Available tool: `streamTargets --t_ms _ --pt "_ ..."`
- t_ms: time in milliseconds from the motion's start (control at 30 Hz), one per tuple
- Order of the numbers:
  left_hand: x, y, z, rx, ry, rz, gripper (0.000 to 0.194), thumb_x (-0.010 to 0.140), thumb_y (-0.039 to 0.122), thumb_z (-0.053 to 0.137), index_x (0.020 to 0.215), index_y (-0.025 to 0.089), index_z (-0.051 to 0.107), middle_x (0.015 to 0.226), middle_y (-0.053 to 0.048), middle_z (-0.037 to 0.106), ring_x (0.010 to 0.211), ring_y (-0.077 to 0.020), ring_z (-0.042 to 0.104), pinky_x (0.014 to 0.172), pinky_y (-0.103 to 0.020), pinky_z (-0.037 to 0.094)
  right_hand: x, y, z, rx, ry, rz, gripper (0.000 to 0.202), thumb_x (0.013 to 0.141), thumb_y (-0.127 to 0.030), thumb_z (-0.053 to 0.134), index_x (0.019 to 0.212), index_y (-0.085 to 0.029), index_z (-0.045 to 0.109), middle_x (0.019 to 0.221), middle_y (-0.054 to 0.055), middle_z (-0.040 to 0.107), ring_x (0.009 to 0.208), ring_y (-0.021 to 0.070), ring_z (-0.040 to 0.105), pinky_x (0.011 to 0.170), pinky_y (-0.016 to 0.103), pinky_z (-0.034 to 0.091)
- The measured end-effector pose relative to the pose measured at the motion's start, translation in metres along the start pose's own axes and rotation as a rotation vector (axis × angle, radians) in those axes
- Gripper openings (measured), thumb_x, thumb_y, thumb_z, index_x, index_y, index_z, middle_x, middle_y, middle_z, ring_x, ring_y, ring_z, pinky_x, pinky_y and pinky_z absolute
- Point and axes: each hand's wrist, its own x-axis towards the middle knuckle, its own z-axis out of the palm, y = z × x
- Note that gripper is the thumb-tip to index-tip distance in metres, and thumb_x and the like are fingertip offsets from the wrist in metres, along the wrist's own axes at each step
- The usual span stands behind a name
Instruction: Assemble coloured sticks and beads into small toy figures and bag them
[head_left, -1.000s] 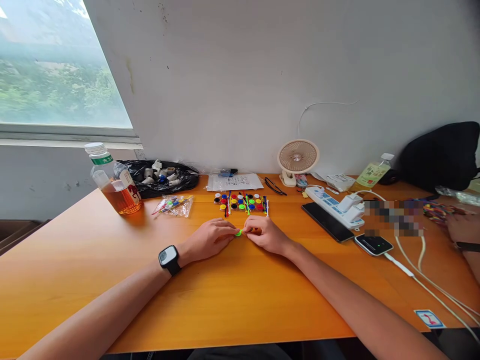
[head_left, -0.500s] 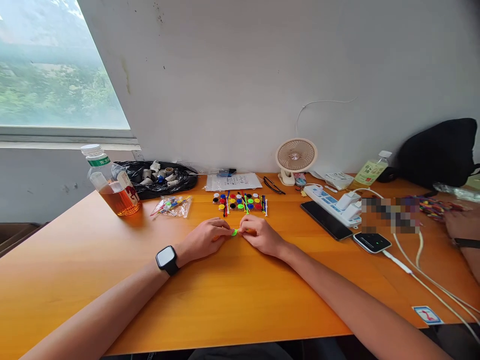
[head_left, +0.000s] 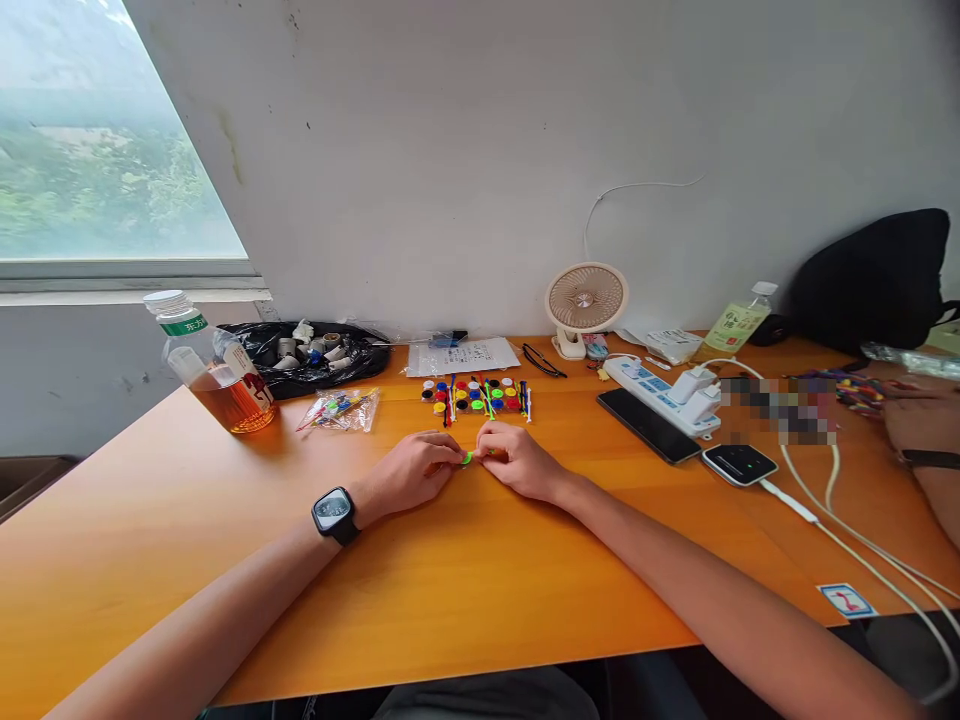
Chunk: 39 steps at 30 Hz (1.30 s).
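Observation:
My left hand (head_left: 416, 470) and my right hand (head_left: 514, 460) rest on the orange table (head_left: 465, 600), fingertips meeting over a small green disc (head_left: 467, 458). Both pinch it between them. A yellow bit shows under my right fingers, too small to name. Just beyond the hands lies a cluster of coloured discs and thin coloured sticks (head_left: 478, 398) laid in rows. A black watch (head_left: 334, 513) sits on my left wrist.
A tea bottle (head_left: 210, 365), a black bag of small parts (head_left: 315, 350), a clear packet of pieces (head_left: 339, 410) and a paper sheet (head_left: 461, 356) lie at the back. A fan (head_left: 585, 305), power strip (head_left: 660, 392), two phones (head_left: 646, 424) and cables lie right. Another person's hand (head_left: 919, 420) is at the far right.
The hands stay pinched on the green disc with hardly any motion. The view has shifted slightly, so everything sits a little higher and further left in the picture.

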Motion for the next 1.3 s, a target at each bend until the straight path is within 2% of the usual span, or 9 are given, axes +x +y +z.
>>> streamTargets --t_ms 300,500,600,767,833,900,1000,1100,1300 --pt "0.003 -0.003 -0.003 0.045 0.017 0.018 0.027 0.091 0.012 0.061 0.1 0.027 0.082 0.107 -0.004 0.08 0.094 -0.0221 0.072 0.09 -0.038 0.059 0.0 -0.002 0.0 0.027 -0.013 0.029 0.015 0.091 -0.009 0.062 0.081 -0.019 0.068 0.094 0.005 0.066 0.084 0.0177 0.063 0.071 0.027 0.048" --pt "-0.003 -0.001 -0.008 -0.093 0.053 -0.016 0.03 0.095 0.023 0.067 0.124 0.025 0.075 0.119 -0.008 0.076 0.108 -0.0249 0.07 0.097 -0.038 0.057 0.0 -0.005 -0.006 -0.008 -0.018 0.054 0.006 0.095 -0.022 0.069 0.09 -0.02 0.072 0.096 0.005 0.068 0.082 0.0167 0.062 0.072 0.027 0.048" --pt "-0.005 -0.003 -0.013 -0.171 0.135 -0.089 0.038 0.098 0.031 0.067 0.135 0.024 0.067 0.128 -0.009 0.073 0.115 -0.0265 0.066 0.101 -0.04 0.055 0.0 -0.007 -0.01 -0.062 0.105 0.145 0.019 0.092 -0.036 0.075 0.102 -0.02 0.074 0.101 0.006 0.073 0.073 0.0158 0.061 0.067 0.028 0.048" --pt "-0.007 -0.007 -0.016 -0.232 0.223 -0.174 0.03 0.106 0.034 0.055 0.131 0.025 0.069 0.126 -0.008 0.073 0.114 -0.0256 0.064 0.1 -0.041 0.051 0.004 -0.015 -0.013 -0.037 0.271 0.374 0.035 0.094 -0.05 0.07 0.113 -0.02 0.072 0.1 0.008 0.077 0.049 0.01 0.045 0.05 0.028 0.037" --pt "-0.007 -0.007 -0.015 -0.24 0.253 -0.192 0.029 0.108 0.035 0.051 0.128 0.025 0.071 0.123 -0.008 0.074 0.112 -0.0251 0.064 0.1 -0.041 0.051 0.006 -0.022 -0.014 0.141 0.218 0.491 0.042 0.094 -0.057 0.066 0.111 -0.019 0.072 0.074 0.002 0.07 0.045 0.0107 0.04 0.047 0.027 0.031" --pt "-0.007 -0.007 -0.015 -0.234 0.275 -0.202 0.03 0.109 0.035 0.049 0.125 0.024 0.071 0.122 -0.008 0.074 0.11 -0.0248 0.065 0.1 -0.041 0.051 0.007 -0.027 -0.015 0.335 0.176 0.579 0.049 0.095 -0.064 0.061 0.104 -0.018 0.074 0.051 -0.006 0.047 0.043 0.0108 0.03 0.045 0.027 0.024" --pt "-0.006 -0.007 -0.016 -0.211 0.279 -0.202 0.03 0.11 0.036 0.048 0.123 0.023 0.071 0.12 -0.008 0.075 0.108 -0.0246 0.065 0.1 -0.041 0.051 0.009 -0.027 -0.019 0.449 0.25 0.59 0.052 0.092 -0.07 0.063 0.091 -0.019 0.074 0.047 -0.009 0.027 0.044 0.0102 0.019 0.046 0.028 0.016" --pt "-0.006 -0.009 -0.015 -0.158 0.289 -0.202 0.027 0.109 0.035 0.05 0.122 0.024 0.071 0.119 -0.008 0.075 0.108 -0.0249 0.065 0.099 -0.041 0.052 0.009 -0.018 -0.021 0.428 0.316 0.571 0.052 0.087 -0.072 0.067 0.085 -0.02 0.071 0.049 -0.009 0.026 0.046 0.01 0.017 0.046 0.028 0.013" --pt "-0.008 -0.024 -0.014 -0.027 0.297 -0.235 0.024 0.104 0.028 0.054 0.122 0.024 0.07 0.121 -0.009 0.073 0.114 -0.0276 0.064 0.101 -0.045 0.052 0.006 -0.004 -0.014 0.33 0.24 0.54 0.05 0.088 -0.07 0.066 0.085 -0.021 0.069 0.045 -0.009 0.033 0.04 0.01 0.025 0.044 0.027 0.02"
